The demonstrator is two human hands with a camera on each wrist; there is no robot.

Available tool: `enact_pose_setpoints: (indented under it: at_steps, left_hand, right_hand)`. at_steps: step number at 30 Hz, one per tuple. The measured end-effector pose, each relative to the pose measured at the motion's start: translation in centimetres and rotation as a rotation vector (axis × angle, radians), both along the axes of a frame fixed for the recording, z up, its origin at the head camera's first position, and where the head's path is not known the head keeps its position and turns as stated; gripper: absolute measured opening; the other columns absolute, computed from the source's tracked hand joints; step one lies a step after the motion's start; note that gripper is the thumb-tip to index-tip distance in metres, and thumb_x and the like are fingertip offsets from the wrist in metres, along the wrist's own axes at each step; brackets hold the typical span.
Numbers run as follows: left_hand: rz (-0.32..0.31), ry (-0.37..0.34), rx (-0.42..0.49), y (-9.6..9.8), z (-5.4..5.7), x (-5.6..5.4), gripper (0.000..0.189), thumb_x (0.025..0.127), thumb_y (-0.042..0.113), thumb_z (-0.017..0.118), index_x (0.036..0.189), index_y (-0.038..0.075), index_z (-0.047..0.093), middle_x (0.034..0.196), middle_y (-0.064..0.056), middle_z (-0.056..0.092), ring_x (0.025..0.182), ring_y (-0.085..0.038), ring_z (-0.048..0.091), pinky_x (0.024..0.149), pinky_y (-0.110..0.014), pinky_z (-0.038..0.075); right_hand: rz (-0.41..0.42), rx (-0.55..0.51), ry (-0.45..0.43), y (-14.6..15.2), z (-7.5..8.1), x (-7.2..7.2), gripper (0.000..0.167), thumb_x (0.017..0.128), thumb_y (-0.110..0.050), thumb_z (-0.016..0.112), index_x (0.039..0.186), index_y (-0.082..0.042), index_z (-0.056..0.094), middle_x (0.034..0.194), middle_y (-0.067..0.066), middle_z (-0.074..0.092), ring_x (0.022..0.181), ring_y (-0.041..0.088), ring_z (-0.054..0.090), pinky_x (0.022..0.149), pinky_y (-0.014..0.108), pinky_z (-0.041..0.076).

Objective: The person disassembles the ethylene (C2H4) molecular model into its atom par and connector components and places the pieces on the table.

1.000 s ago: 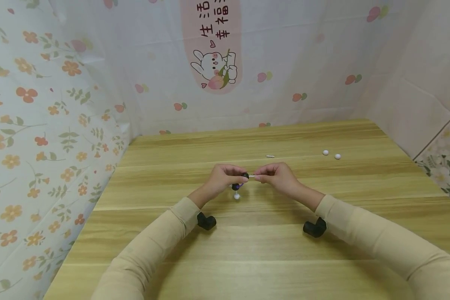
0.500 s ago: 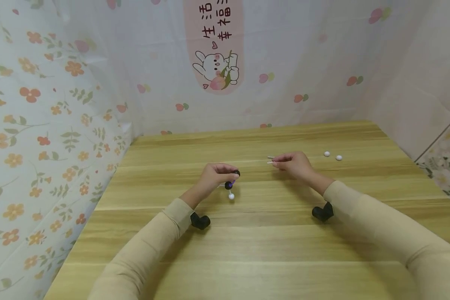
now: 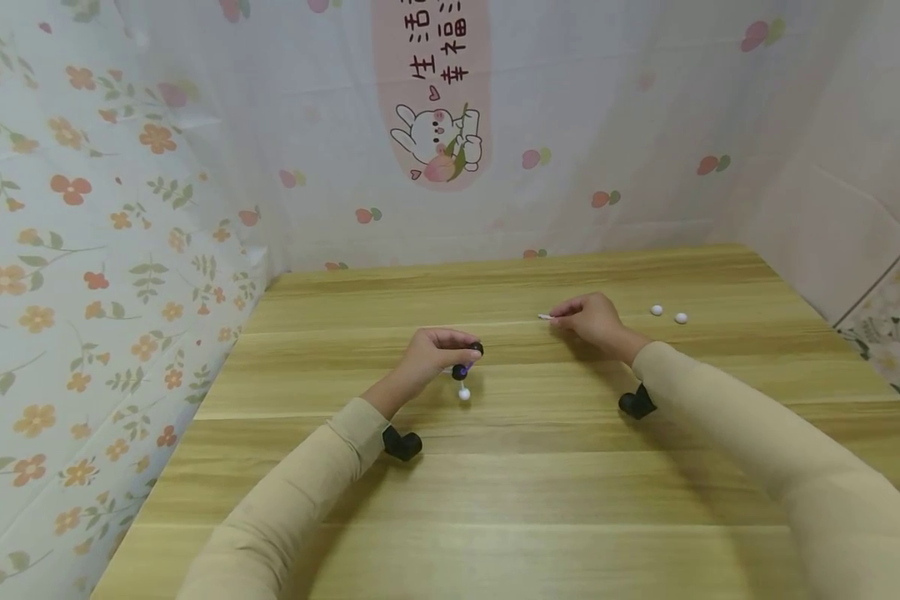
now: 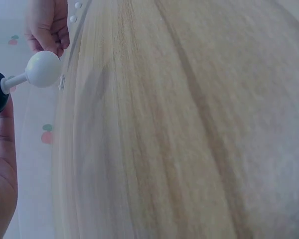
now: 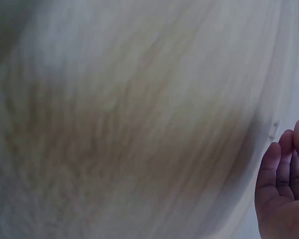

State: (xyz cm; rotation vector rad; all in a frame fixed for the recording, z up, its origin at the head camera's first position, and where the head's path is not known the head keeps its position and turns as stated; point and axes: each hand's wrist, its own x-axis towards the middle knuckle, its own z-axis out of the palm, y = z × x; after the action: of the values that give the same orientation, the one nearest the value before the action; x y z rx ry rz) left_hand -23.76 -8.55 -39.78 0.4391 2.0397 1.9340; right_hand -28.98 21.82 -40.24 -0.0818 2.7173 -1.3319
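Pinching a ball-and-stick model (image 3: 460,372) above the worktop (image 3: 495,508) with my left hand (image 3: 423,360), I have my right hand (image 3: 591,318) at a white peg (image 3: 543,317).

My left thumb and fingers grip the model's upper black ball; a purple link joins it to a lower black ball, from which a white ball (image 3: 464,394) hangs on a short stick. My right arm slants inward, farther out over the worktop than my left, fingertips bunched close to the surface; whether they grip the peg I cannot tell. My left hand covers part of the model. In the left wrist view the white ball crowds my right fingertips, while the right wrist view cuts that hand off at its edge.
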Motion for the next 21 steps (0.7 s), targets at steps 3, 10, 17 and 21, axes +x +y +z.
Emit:
enact_pose_setpoints:
  at_steps: [3,10,17,21]
  left_hand:
    - [-0.001,-0.001,-0.005,0.0,0.1,0.1,0.023,0.085,0.007,0.075,0.105,-0.003,0.072,0.088,-0.006,0.072,0.083,-0.018,0.067,0.081,-0.032,0.055]
    - [-0.007,-0.002,-0.003,0.2,0.2,0.0,0.024,0.086,0.005,0.074,0.107,-0.005,0.07,0.085,-0.005,0.072,0.078,-0.017,0.066,0.078,-0.031,0.055]
    - [-0.017,-0.011,0.017,0.3,0.0,0.0,0.023,0.086,0.004,0.074,0.106,-0.006,0.07,0.081,-0.005,0.071,0.075,-0.017,0.065,0.076,-0.03,0.055]
    - [-0.017,-0.015,0.021,0.3,0.0,0.1,0.022,0.086,0.005,0.074,0.105,-0.005,0.071,0.081,-0.005,0.071,0.075,-0.016,0.065,0.079,-0.032,0.055]
  right_hand:
    - [-0.005,0.005,-0.014,0.2,-0.4,-0.4,0.023,0.092,-0.018,0.07,0.109,-0.002,0.072,0.105,0.012,0.067,0.084,0.022,0.057,0.065,0.028,0.051]
    - [0.001,0.015,-0.036,0.5,-0.9,-1.0,0.023,0.091,-0.019,0.071,0.107,-0.002,0.072,0.107,0.012,0.067,0.088,0.022,0.057,0.072,0.031,0.051]
    - [0.022,0.062,0.001,0.5,-1.3,-1.3,0.022,0.089,-0.017,0.073,0.104,-0.001,0.073,0.107,0.015,0.069,0.099,0.028,0.057,0.088,0.041,0.046]
    - [0.031,0.077,0.019,0.3,-1.3,-1.3,0.022,0.089,-0.016,0.073,0.104,0.001,0.073,0.107,0.017,0.069,0.101,0.031,0.058,0.089,0.043,0.047]
